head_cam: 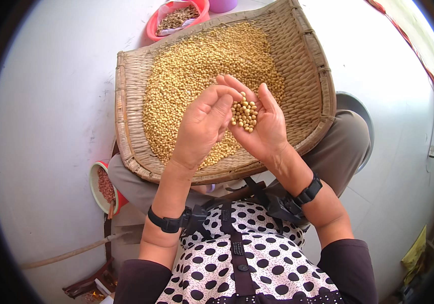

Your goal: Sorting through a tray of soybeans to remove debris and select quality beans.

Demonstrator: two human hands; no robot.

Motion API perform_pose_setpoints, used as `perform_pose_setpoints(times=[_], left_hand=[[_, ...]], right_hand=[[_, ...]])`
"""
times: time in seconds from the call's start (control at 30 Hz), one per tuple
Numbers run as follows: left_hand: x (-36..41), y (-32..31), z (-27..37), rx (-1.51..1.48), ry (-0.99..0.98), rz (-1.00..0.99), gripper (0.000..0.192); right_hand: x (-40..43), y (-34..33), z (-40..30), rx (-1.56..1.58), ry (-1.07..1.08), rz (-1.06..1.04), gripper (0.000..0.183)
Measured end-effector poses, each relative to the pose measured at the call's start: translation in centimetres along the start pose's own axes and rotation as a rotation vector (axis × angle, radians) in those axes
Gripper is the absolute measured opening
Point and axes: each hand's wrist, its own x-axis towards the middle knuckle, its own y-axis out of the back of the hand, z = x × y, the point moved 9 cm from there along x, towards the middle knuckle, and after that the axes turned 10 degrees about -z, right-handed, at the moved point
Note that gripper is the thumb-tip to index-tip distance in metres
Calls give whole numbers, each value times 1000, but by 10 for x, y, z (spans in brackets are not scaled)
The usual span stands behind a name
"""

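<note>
My right hand [264, 125] is turned palm up and cupped around a small heap of soybeans [244, 116]. Over the edge of that heap curls my left hand [205, 121], its index finger and thumb bent close together. Whether a bean sits between those fingertips is hidden. Both hands are above a woven winnowing basket [296, 72], which rests across my lap. A wide layer of yellow soybeans [194, 72] covers much of its bottom, with some bits of chaff near the far edge.
Beyond the basket stands a pink basin [151, 28] with a bag of brown dried pieces, beside a purple container [222, 4]. A red-and-white bucket [95, 178] holds reddish bits at my left. A wooden handle [72, 256] lies lower left; a grey basin [365, 125] sits behind my right knee.
</note>
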Motion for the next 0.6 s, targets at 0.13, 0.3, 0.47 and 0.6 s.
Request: perform_pose_setpoints(times=[0.13,0.3,0.47,0.6], left_hand=[[2,-10,12,621,-205,50,16],[-3,-3,1,604,-86,48,15],[-1,0,3,555,-51,50,14],[3,-14,22,901,-173,63,12]], right_hand=[[-1,-2,-1,-12,3,12,61],[-1,6,-1,-76,-11,35,60],[-1,-3,-1,-64,-16,-1,60],[-3,1,2,-62,-52,37,61]])
